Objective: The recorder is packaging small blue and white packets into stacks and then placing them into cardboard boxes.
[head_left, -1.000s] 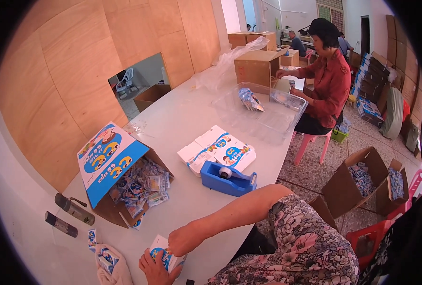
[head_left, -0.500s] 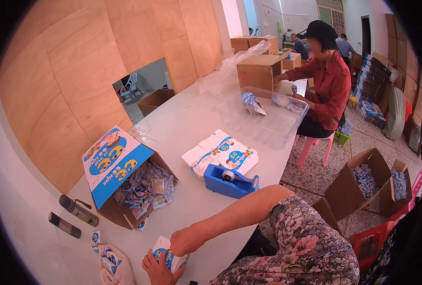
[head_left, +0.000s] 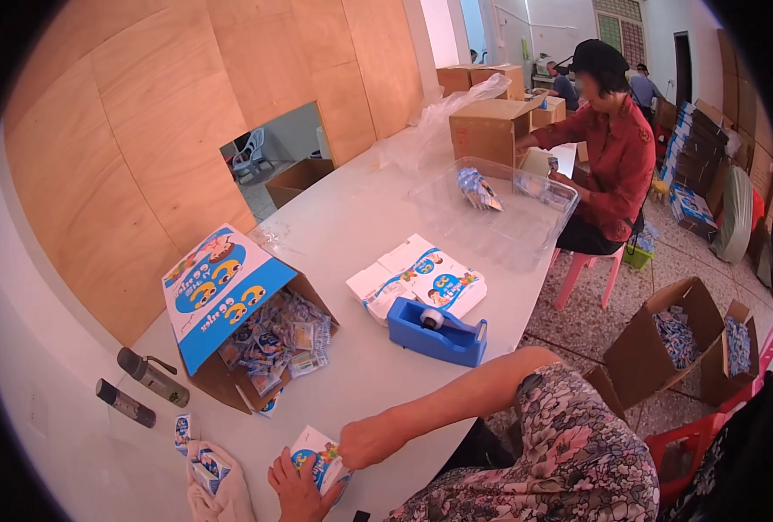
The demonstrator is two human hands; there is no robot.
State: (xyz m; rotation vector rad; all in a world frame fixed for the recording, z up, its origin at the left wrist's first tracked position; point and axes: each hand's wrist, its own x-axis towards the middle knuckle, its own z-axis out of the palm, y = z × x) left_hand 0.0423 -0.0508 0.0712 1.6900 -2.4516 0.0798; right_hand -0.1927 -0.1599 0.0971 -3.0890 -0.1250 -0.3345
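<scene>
A small white-and-blue carton (head_left: 321, 445) lies near the table's front edge. My left hand (head_left: 299, 489) grips it from the near side, fingers across its printed face. At the carton's right end is my right hand (head_left: 367, 442), curled closed against it; what its fingers hold, if anything, is hidden. Beyond them, a large printed box (head_left: 230, 283) lies tipped on its side, with small packets (head_left: 295, 339) spilling from its mouth. Flattened white-and-blue cartons (head_left: 417, 274) are stacked further off, with a blue tape dispenser (head_left: 437, 332) in front of them.
Left of my hands are two bottles (head_left: 153, 377) and a light cloth (head_left: 221, 496) with small cartons. A clear plastic tray (head_left: 499, 213) with packets stands farther up the table, near a seated co-worker (head_left: 608, 157). Cardboard boxes of packets (head_left: 675, 335) stand on the floor at right.
The whole view has shifted slightly, so things appear a little farther right. Both hands stay on the small carton, with little visible change in their grip.
</scene>
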